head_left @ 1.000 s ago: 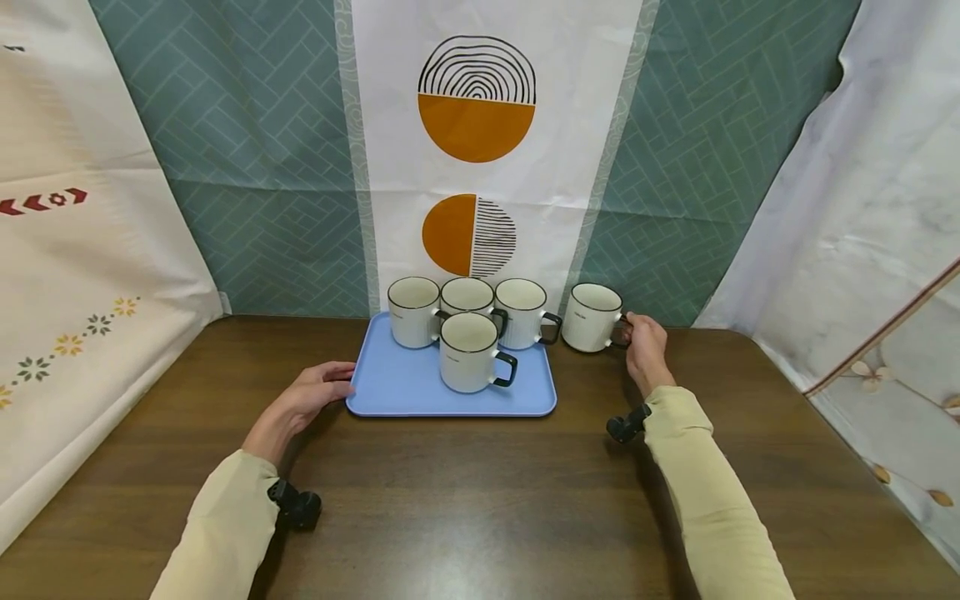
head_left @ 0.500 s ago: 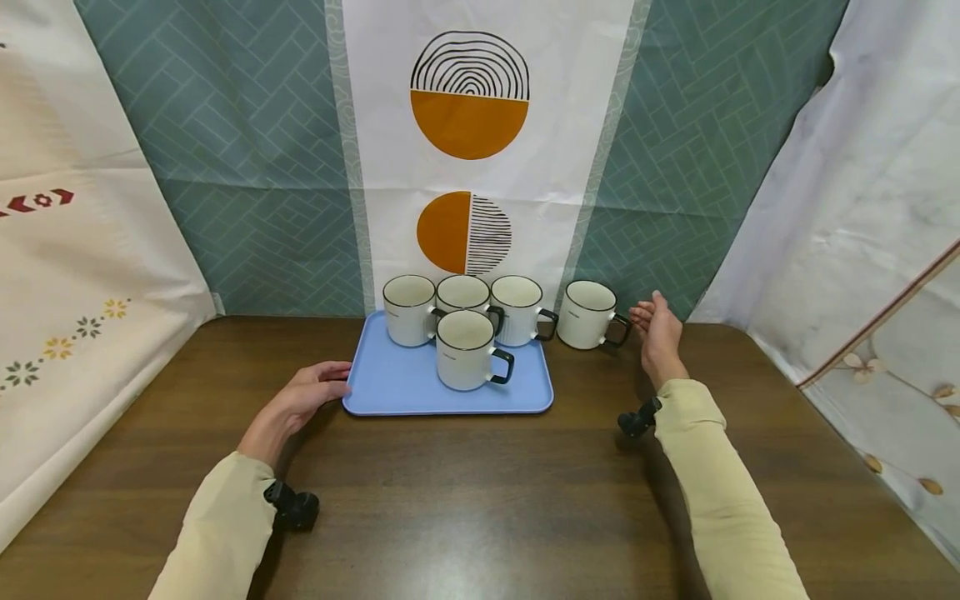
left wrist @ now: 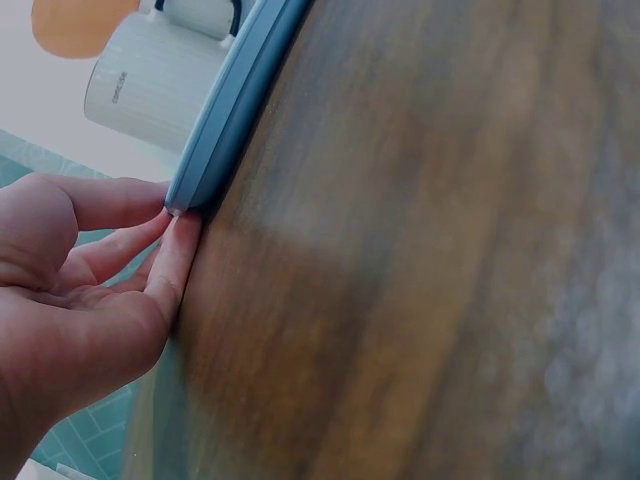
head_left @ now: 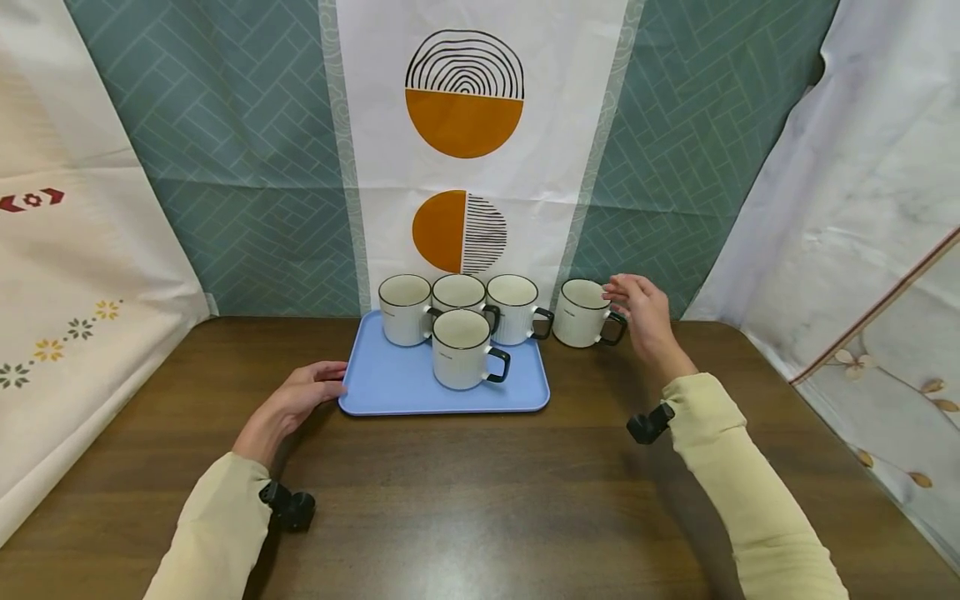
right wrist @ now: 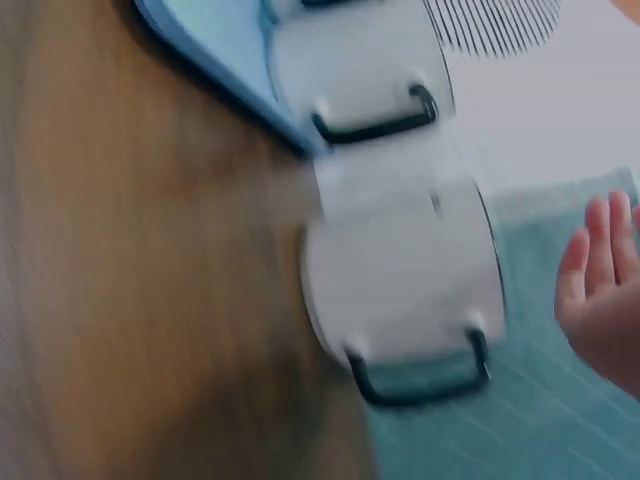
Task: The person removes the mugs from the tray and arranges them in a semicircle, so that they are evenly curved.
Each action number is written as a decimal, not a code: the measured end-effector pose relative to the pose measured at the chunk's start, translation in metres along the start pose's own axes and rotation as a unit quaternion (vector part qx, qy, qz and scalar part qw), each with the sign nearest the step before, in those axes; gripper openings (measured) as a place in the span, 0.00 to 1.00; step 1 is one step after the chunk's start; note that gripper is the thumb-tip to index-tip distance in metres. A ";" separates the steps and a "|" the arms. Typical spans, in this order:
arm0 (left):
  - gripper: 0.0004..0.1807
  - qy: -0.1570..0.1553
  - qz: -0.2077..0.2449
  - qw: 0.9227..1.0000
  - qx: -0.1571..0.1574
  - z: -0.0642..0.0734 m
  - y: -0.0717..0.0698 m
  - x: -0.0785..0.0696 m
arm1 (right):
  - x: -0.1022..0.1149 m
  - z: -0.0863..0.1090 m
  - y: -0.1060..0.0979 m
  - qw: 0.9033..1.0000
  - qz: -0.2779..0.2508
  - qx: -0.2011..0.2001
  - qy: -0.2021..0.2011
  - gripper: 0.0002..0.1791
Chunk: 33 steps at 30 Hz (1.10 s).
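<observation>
My left hand (head_left: 303, 392) is at the left edge of the blue tray (head_left: 375, 392); in the left wrist view its thumb and fingers pinch the tray's corner. Lined up at the tray's back are three white mugs with black rims and handles: a left one (head_left: 403, 323), a middle one (head_left: 459, 292) and a right one (head_left: 513, 317). Before them stands another front mug (head_left: 456, 362). Just right of the tray, a white mug (head_left: 577, 321) stands upright on the table. My right hand (head_left: 647, 317), fingers extended, overlaps that mug's rim in the head view and holds nothing.
The brown wooden table (head_left: 450, 492) runs beneath everything. A patterned cloth backdrop (head_left: 660, 150) hangs right behind the mugs, with a pale cloth (head_left: 97, 358) at the left and another white cloth (head_left: 855, 275) at the right.
My right hand has let go of the outer mug's handle, drawn back, then come up and left over the mug's rim side. The left hand stays at the tray.
</observation>
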<state>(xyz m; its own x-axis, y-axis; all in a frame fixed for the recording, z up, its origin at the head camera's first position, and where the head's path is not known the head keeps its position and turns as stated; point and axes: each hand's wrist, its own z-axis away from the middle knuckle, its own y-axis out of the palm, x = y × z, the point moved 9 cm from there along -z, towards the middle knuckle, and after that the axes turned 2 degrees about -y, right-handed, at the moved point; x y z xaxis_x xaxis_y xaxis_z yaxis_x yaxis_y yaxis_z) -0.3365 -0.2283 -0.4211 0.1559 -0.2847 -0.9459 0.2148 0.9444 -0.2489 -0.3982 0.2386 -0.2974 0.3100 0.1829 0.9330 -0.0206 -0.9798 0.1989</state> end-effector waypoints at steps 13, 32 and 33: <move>0.31 0.001 -0.002 1.000 0.002 0.002 0.002 0.001 | -0.053 0.032 0.072 0.982 0.007 0.157 0.102 0.14; 0.31 -0.001 -0.004 1.000 0.004 0.001 -0.001 0.001 | -0.101 0.057 0.127 0.975 0.032 0.156 0.158 0.11; 0.31 -0.001 -0.004 1.000 0.004 0.001 -0.002 0.000 | -0.102 0.058 0.129 0.974 0.025 0.158 0.161 0.10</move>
<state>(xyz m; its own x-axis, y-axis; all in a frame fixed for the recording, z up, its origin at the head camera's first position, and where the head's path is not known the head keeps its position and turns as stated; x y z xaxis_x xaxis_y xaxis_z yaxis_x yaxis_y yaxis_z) -0.3360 -0.2301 -0.4208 0.1561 -0.2921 -0.9436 0.2241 0.9409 -0.2541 -0.3778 0.0891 -0.3844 0.0002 0.0994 0.9951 0.2815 -0.9548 0.0953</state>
